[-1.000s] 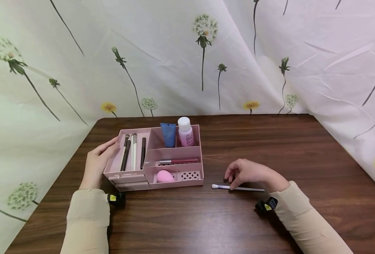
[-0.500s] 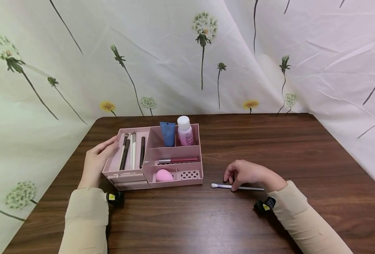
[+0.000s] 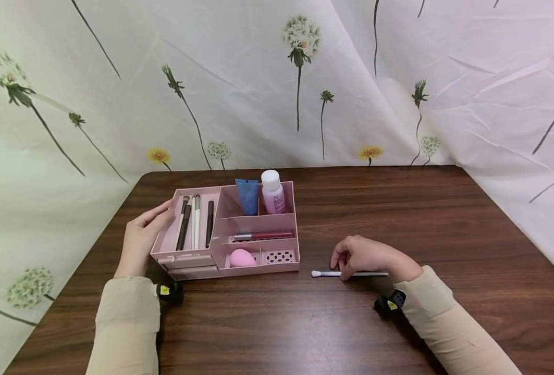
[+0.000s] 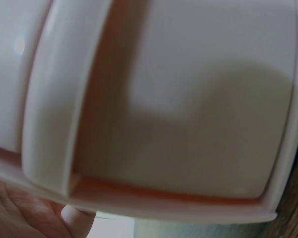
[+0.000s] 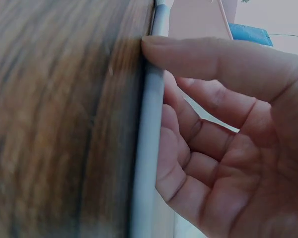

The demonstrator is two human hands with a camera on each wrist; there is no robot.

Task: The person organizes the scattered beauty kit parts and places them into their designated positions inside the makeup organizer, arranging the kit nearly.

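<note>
A pink cosmetics organizer (image 3: 260,269) stands on the table, left of centre. My left hand (image 3: 146,234) rests along its left side wall, fingers extended toward the back; part of that hand (image 4: 35,213) shows below the wall in the left wrist view. My right hand (image 3: 368,255) pinches a white makeup brush (image 3: 330,273) near its middle, low at the tabletop, to the right of the organizer. In the right wrist view the thumb lies across the brush handle (image 5: 148,148) and the fingers curl on its other side. The brush's pale head points left.
Several brushes and pens (image 3: 195,224) lie in the organizer's left tray. Its other compartments hold a blue tube (image 3: 247,198), a white-capped pink bottle (image 3: 273,195), a red-handled stick (image 3: 269,236) and a pink makeup sponge (image 3: 242,258). A floral cloth (image 3: 258,78) hangs behind the table (image 3: 277,328).
The brush's right end has swung slightly toward the back as the right thumb and fingers closed on it. The left hand stays at the organizer's side.
</note>
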